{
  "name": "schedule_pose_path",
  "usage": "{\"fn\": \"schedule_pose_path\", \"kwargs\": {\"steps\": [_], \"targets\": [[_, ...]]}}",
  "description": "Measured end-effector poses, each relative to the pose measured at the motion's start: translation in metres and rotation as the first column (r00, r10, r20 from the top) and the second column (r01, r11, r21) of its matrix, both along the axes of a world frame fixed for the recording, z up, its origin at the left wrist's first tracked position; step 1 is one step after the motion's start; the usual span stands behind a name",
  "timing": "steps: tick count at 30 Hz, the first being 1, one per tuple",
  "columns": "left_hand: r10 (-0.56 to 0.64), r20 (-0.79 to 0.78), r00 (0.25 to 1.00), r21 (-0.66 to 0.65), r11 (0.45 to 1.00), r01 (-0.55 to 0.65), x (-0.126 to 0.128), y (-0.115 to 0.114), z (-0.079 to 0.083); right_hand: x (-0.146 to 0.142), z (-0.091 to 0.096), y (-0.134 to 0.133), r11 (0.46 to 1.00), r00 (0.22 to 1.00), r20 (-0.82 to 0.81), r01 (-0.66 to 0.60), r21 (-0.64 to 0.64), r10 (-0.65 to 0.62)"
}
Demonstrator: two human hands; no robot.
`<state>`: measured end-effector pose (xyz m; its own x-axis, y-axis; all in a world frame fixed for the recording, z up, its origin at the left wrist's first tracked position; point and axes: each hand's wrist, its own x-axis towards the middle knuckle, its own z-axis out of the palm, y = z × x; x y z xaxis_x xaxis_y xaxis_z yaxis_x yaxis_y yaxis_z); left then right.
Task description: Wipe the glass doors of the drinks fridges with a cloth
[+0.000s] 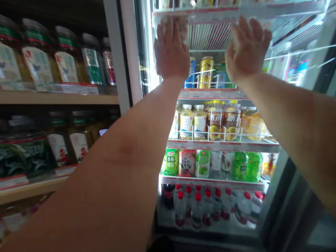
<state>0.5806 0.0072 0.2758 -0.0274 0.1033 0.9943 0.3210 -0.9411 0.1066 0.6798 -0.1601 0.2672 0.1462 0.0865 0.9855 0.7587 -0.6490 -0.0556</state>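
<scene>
Both my arms reach up into an open drinks fridge. My left hand [171, 49] is raised to the top shelf rail [210, 12], its fingers pressed on a pale cloth [183, 29] that shows beside and above them. My right hand [248, 47] is up beside it with fingers spread, just under the same rail and holding nothing. Behind the hands stand a gold can [206, 71] and a blue can [191, 73] on the second shelf.
Lower fridge shelves hold yellow bottles [193, 120], green bottles [246, 166] and red-capped water bottles [210, 206]. The glass door [301, 52] stands open at the right. Wooden shelves [57, 98] with jars and bottles fill the left.
</scene>
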Motion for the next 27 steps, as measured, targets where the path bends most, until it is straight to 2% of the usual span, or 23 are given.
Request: {"fn": "schedule_pose_path", "kwargs": {"steps": [2,5,7,9,11,13,15,17,20,23,25,27], "targets": [[-0.01,-0.074,0.997,0.155,0.988,0.021,-0.005,0.018,0.002,0.007,-0.007,0.007,1.0,0.997,0.071,-0.027,-0.015,0.028],[-0.045,-0.256,0.966,0.355,0.925,0.137,-0.024,0.051,0.003,0.016,-0.014,0.007,0.998,0.992,0.11,-0.068,0.01,0.066],[-0.074,-0.336,0.939,0.401,0.891,0.214,-0.038,0.069,0.0,0.017,-0.015,0.005,0.996,0.988,0.127,-0.086,0.018,0.083],[-0.1,-0.312,0.945,0.386,0.895,0.222,-0.049,0.076,-0.005,0.015,-0.015,0.003,0.997,0.991,0.115,-0.072,0.016,0.07],[-0.119,-0.203,0.972,0.304,0.936,0.178,-0.053,0.075,-0.011,0.013,-0.015,0.004,0.998,0.993,0.105,-0.064,0.016,0.062],[-0.118,-0.056,0.992,0.169,0.978,0.125,-0.05,0.069,-0.014,0.012,-0.015,0.004,0.998,0.993,0.1,-0.065,0.016,0.063],[-0.095,0.073,0.993,0.036,0.995,0.093,-0.045,0.063,-0.015,0.013,-0.015,0.005,0.997,0.992,0.102,-0.07,0.017,0.068],[-0.076,0.13,0.989,-0.012,0.997,0.078,-0.042,0.061,-0.016,0.015,-0.016,0.005,0.996,0.99,0.114,-0.082,0.016,0.08],[-0.075,0.03,0.997,0.12,0.99,0.071,-0.043,0.064,-0.017,0.018,-0.017,0.004,0.992,0.983,0.141,-0.124,0.018,0.121],[-0.048,-0.142,0.989,0.306,0.948,0.09,-0.043,0.068,-0.015,0.018,-0.017,0.004,0.992,0.984,0.13,-0.128,0.018,0.125],[-0.046,-0.202,0.978,0.342,0.933,0.114,-0.037,0.064,-0.007,0.017,-0.017,0.005,0.993,0.987,0.118,-0.114,0.028,0.11],[-0.068,-0.178,0.982,0.291,0.949,0.118,-0.025,0.054,0.004,0.016,-0.017,0.006,0.993,0.988,0.115,-0.107,0.049,0.101]]}}
